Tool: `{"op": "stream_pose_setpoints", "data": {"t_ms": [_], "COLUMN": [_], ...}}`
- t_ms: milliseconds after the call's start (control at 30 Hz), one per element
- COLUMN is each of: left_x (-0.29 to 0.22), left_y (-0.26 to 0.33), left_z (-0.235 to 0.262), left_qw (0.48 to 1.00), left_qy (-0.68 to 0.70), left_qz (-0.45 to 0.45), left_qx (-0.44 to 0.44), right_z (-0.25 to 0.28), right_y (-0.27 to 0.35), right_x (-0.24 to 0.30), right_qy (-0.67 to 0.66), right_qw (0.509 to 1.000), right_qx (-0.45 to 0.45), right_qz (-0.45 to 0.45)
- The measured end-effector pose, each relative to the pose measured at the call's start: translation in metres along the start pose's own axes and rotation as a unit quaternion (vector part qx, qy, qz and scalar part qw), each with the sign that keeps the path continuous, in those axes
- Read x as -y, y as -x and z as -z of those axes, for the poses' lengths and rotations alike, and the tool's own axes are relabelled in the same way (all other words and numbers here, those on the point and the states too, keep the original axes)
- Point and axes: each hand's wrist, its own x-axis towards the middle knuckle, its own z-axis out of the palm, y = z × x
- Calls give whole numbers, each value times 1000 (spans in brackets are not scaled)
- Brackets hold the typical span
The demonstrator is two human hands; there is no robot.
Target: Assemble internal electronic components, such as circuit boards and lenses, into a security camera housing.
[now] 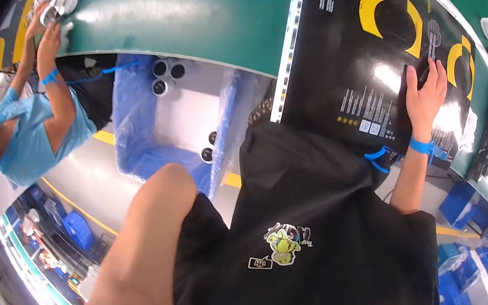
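My right hand (426,95) lies on a large glossy black printed sheet (320,73), with fingers stretched out and nothing in them. Yellow curved shapes and pale hand outlines are printed across the sheet. A blue band (422,146) circles my right wrist. My left arm (139,248) comes up from the lower left with its elbow bent, and the hand at its end is out of sight.
The sheet rests on a green table (174,9). Below the table's edge stands a bin (129,131) lined with blue plastic, holding several white cylinders with black ends. At the left, a co-worker in a light blue shirt (36,141) handles white parts (58,7).
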Motion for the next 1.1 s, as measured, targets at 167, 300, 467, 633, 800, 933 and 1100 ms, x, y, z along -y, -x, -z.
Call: {"op": "stream_pose_setpoints", "data": {"t_ms": [167,300,467,633,800,933,1100], "left_x": [-7,27,54,-30,-2,62,37], "left_y": [20,62,383,563,480,417,129], "left_z": [-24,-92,-90,-55,-75,74,-89], "left_qw": [996,980,548,325,401,675,733], "left_qy": [-70,-172,-186,-151,-192,-102,164], "left_qz": [-53,93,649,736,682,635,645], "left_qx": [-20,48,493,573,580,363,141], "right_z": [5,-6,6,16,83,137,120], "right_y": [1,-1,-8,-12,1,11,-2], "right_x": [-7,-14,-18,-19,-11,18,98], "right_qy": [18,-15,-5,-52,-79,-557,-575], "right_qw": [999,999,999,996,994,793,750], "right_qx": [29,43,47,62,63,171,322], "right_qz": [20,14,11,30,-26,-177,43]}}
